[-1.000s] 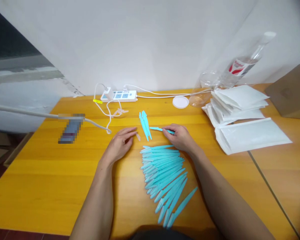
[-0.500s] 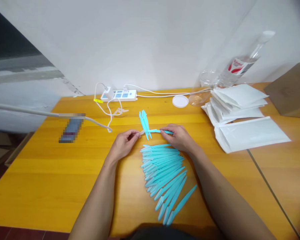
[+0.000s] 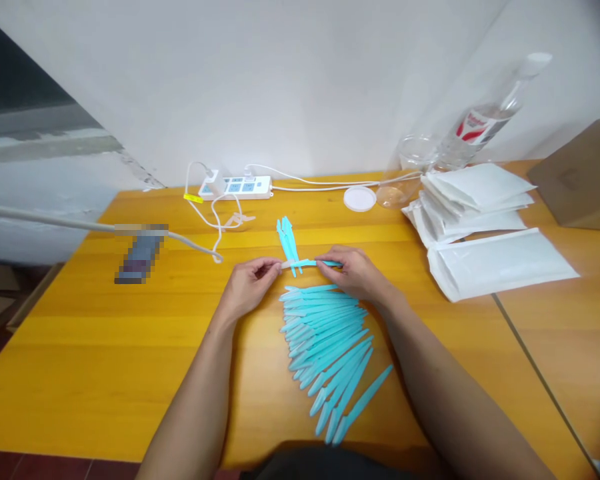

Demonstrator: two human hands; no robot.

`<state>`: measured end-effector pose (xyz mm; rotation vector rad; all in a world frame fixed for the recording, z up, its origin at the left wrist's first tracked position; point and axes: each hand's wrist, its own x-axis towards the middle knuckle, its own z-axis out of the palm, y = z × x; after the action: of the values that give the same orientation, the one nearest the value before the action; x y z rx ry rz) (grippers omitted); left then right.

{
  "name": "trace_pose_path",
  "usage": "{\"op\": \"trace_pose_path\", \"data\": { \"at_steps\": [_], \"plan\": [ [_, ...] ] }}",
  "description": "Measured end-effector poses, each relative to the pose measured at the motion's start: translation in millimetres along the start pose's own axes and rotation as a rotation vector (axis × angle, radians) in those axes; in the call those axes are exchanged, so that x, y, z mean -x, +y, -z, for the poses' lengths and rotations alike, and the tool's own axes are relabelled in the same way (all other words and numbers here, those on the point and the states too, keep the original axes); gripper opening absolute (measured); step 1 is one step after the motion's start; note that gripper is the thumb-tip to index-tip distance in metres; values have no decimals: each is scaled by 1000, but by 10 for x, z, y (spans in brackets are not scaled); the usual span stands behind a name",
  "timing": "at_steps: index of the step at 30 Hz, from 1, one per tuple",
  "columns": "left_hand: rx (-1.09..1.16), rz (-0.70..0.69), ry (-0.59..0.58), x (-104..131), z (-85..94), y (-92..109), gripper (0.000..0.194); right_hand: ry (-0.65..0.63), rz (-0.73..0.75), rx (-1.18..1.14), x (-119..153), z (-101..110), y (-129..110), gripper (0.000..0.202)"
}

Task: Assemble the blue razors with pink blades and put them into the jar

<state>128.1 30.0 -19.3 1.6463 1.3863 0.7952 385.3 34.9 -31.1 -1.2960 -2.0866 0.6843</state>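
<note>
My left hand [image 3: 256,283] pinches a small clear cap [image 3: 287,265] between thumb and fingertips. In my right hand [image 3: 347,270] is the handle of a turquoise razor [image 3: 307,263], its tip pointing left at the cap; the two touch or nearly so. Just behind them lie a few turquoise razors [image 3: 287,239] bunched lengthwise, partly covered by the held one. Nearer me, a fanned row of several turquoise razors [image 3: 325,320] with clear caps on their left ends spreads over the wooden table [image 3: 180,347].
A power strip [image 3: 250,188] with white cables, a round white lid [image 3: 360,199], a clear jar [image 3: 405,173] and a bottle [image 3: 480,130] stand along the wall. White padded envelopes [image 3: 503,263] and a cardboard box [image 3: 580,177] are at right; a blurred dark object [image 3: 141,257] lies left.
My right hand has moved slightly left with the razor, and the gap between its tip and the cap has closed. The whole view has shifted a little.
</note>
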Motion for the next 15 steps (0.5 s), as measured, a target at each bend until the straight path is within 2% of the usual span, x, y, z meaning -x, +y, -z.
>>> {"op": "trace_pose_path", "data": {
  "at_steps": [4, 11, 15],
  "plan": [
    [-2, 2, 23, -8, 26, -16, 38, 9, -5, 18, 6, 10, 22, 23],
    [-15, -29, -38, 18, -135, 53, 36, -59, 33, 23, -9, -22, -92, 26],
    [39, 28, -226, 87, 27, 149, 35, -151, -9, -30, -1, 90, -144, 31]
  ]
}}
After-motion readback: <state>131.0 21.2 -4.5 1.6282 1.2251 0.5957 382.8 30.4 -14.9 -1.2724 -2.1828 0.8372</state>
